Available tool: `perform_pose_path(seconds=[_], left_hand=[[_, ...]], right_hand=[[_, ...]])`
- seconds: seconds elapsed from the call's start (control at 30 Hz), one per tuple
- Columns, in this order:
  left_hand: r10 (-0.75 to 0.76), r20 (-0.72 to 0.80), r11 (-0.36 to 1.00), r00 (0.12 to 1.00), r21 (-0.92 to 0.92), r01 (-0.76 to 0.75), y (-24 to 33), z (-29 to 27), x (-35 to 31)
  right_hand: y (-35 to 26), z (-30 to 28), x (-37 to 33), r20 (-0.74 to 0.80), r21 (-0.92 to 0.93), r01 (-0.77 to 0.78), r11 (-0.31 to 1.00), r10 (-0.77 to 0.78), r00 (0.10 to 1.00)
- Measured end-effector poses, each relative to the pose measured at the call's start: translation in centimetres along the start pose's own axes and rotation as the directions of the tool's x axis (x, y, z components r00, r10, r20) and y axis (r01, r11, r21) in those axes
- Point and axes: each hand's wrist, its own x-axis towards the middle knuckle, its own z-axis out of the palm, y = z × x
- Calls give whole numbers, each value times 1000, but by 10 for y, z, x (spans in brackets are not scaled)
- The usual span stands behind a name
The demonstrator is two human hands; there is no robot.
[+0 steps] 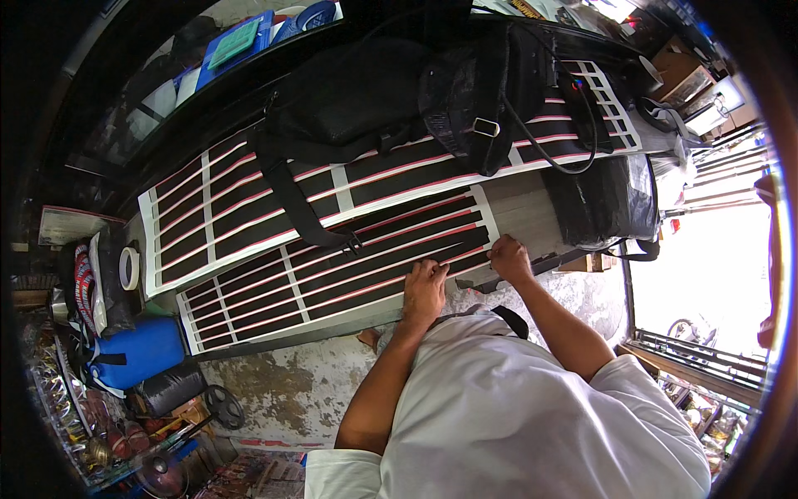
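Head view: Two hands meet at the R end of a striped sheet [332,274] lying along the front of a grey surface [532,204], nr the person's white shirt [515,399]. L hand [426,291] rests by the sheet's front strips, fingers [429,265] bent & close tog.; R hand [509,258] is at the corner by the white end band [485,214], fingers curled. Can't tell if either pinches anything. For neat corner work, L should press flat while R takes one strip at a time, low & slow, lest the thin bands tear.

Front edge [278,338] runs close below L hand; a hard tug that way could drag the sheet over. Far side looks tighter: a 2nd sheet [224,208] appears to overlap the first, w/ a blk bag [341,100] on top, its strap [295,204] & buckle [353,244] trailing onto the near sheet. Best room for R hand is prob. rightward, where grey shows btwn end band & blk bundle [611,195]
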Motion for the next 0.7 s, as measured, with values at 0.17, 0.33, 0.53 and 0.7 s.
perform_pose_path(seconds=[0.17, 0.33, 0.53, 0.7], left_hand=[[-11, -22, 1000, 1000, 8, 11, 2, 2, 3], [-26, -19, 1000, 999, 13, 26, 4, 1, 1], [-31, -16, 999, 999, 17, 31, 5, 0, -1], [-81, -66, 992, 995, -104, 74, 9, -15, -3]], right_hand=[[11, 5, 10, -5, 6, 27, 1000, -27, 1000], [10, 8, 10, -18, -19, 40, 999, -41, 999], [9, 4, 12, 59, -66, 14, 998, -11, 998], [1, -2, 9, -27, -68, 109, 992, -111, 993]])
